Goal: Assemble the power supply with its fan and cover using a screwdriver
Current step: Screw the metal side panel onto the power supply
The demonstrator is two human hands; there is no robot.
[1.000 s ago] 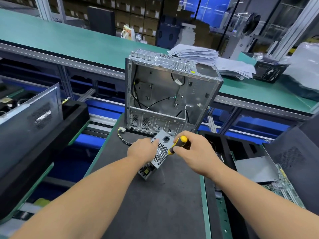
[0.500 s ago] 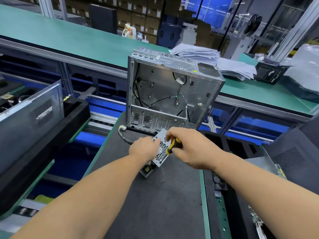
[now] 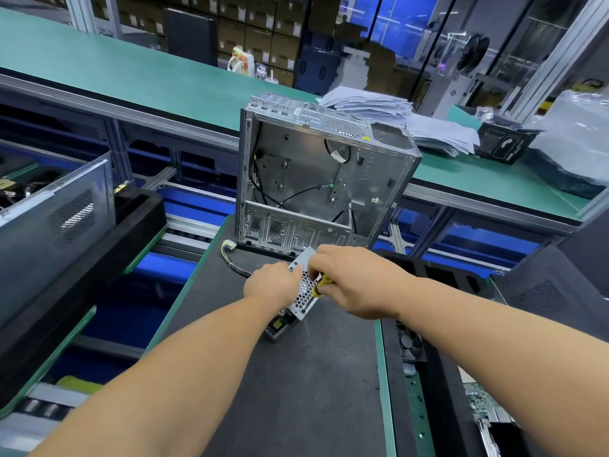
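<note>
Gripping screwdriver (image 3: 321,282) — right hand (image 3: 357,285); left hand (image 3: 272,285) holds power supply (image 3: 304,293).

- power supply (image 3: 304,291): silver, honeycomb-perforated
- screwdriver (image 3: 321,284): yellow and black handle
- worktop (image 3: 296,390): dark grey mat, green edge
- computer case (image 3: 316,179): bare silver metal
- papers (image 3: 395,117): white

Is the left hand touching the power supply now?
Touching. In the head view, the left hand grips the left side of the power supply, with no gap between them.
</note>
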